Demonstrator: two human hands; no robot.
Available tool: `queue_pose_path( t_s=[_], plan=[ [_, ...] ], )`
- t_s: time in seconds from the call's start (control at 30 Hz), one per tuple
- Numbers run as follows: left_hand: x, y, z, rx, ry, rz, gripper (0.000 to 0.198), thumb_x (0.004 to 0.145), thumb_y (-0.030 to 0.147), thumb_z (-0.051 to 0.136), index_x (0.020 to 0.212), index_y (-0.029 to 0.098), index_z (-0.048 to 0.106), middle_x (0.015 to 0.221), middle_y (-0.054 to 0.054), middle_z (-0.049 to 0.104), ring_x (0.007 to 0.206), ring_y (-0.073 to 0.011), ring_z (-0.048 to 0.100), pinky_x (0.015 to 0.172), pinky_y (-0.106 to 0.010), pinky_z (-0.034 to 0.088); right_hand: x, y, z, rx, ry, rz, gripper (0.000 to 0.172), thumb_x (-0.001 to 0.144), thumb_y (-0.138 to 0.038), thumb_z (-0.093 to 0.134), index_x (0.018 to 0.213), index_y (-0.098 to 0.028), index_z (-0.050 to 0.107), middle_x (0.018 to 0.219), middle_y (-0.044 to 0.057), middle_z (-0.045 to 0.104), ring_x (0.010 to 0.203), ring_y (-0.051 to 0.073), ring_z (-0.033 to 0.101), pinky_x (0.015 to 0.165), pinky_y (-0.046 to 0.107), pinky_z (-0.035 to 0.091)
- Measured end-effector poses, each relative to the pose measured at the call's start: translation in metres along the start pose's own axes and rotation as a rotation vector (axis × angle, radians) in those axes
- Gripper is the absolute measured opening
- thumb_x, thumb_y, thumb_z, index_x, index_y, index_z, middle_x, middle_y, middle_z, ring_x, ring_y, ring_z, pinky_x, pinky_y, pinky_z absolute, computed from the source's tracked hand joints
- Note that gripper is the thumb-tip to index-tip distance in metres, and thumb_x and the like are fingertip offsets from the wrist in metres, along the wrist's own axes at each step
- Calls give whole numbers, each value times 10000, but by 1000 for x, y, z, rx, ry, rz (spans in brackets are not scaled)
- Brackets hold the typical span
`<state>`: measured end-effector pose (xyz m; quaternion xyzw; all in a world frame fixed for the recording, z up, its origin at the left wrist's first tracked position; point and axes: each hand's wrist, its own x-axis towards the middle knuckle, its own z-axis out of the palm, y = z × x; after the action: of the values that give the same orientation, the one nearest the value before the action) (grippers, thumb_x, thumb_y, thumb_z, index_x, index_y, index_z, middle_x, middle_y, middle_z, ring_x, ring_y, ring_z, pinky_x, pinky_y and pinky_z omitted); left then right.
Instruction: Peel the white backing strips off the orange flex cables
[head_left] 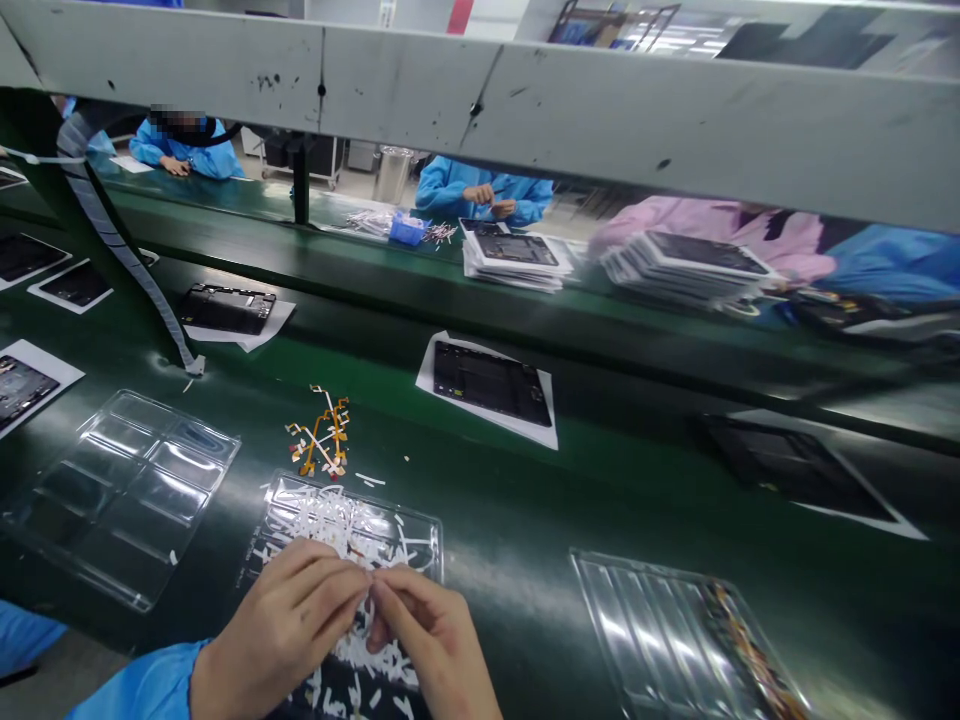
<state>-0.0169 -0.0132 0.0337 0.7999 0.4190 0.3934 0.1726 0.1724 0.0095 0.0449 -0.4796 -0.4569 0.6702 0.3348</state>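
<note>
My left hand [289,625] and my right hand [431,630] meet at their fingertips, both pinched closed. Whatever sits between the fingers is too small and covered to make out. Beneath them lies a clear plastic tray [431,535] strewn with white paper strips [322,515], partly hidden by my hands. Just beyond this tray, a small heap of orange and white flex cables [326,435] rests on the green bench.
An empty clear tray [142,490] lies left; another tray [645,620] at right holds flex cables along one side. Dark panels on white sheets [491,385] dot the green surface [510,520]. A grey beam [480,100] crosses above. Co-workers in blue [450,190] and pink sit opposite.
</note>
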Motion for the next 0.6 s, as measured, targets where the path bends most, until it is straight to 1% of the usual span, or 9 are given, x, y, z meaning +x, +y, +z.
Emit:
queue_pose_path(
  t_s=[0.07, 0.27, 0.33, 0.4, 0.47, 0.53, 0.6],
  plan=[
    [-1, 2, 3, 55, -21, -4, 240, 1025, 104, 531, 1251, 165, 587, 1019, -82, 757, 923, -216, 685, 851, -351, 570, -1, -3, 2, -22, -11, -8, 446, 855, -600, 721, 838, -159, 786, 563, 13, 628, 548, 158, 590, 612, 275, 493],
    [-1, 3, 8, 117, 4, -11, 280, 1019, 91, 504, 1280, 161, 575, 1001, -88, 741, 895, -218, 686, 832, -358, 571, -1, -1, 6, -103, -11, -57, 481, 874, -632, 675, 851, -165, 789, 603, 7, 599, 564, 167, 589, 618, 278, 503],
    [-1, 2, 10, 107, 7, -18, 264, 1008, 87, 516, 1254, 163, 573, 991, -84, 731, 874, -216, 678, 811, -350, 569, -2, 1, 6, -144, -3, -80, 490, 881, -642, 656, 864, -168, 780, 647, 13, 609, 577, 168, 586, 606, 271, 498],
    [-1, -1, 11, 98, 30, -35, 234, 993, 75, 519, 1198, 176, 575, 964, -71, 717, 845, -208, 663, 789, -342, 563, -3, 1, 4, -232, 14, -120, 469, 903, -628, 632, 847, -181, 763, 712, 30, 642, 642, 181, 599, 629, 267, 493],
    [-3, -8, 10, 85, 62, -100, 229, 967, 60, 522, 1141, 198, 579, 930, -51, 699, 829, -205, 654, 778, -344, 560, -6, 2, -1, -335, 48, -159, 436, 925, -598, 615, 811, -196, 737, 771, 40, 669, 733, 200, 613, 683, 268, 489],
    [-3, -16, 7, 28, 76, -238, 258, 923, 48, 533, 1115, 215, 582, 900, -31, 688, 806, -199, 658, 755, -337, 564, -8, 2, -6, -397, 79, -171, 418, 938, -581, 602, 786, -208, 715, 791, 39, 680, 790, 215, 623, 729, 274, 483],
    [0, -20, 2, -118, 29, -381, 321, 888, 61, 565, 1163, 225, 577, 960, -38, 708, 843, -198, 681, 772, -331, 579, -10, 3, -9, -404, 91, -169, 419, 934, -587, 600, 779, -214, 714, 775, 31, 681, 783, 216, 629, 730, 276, 480]
  ],
)
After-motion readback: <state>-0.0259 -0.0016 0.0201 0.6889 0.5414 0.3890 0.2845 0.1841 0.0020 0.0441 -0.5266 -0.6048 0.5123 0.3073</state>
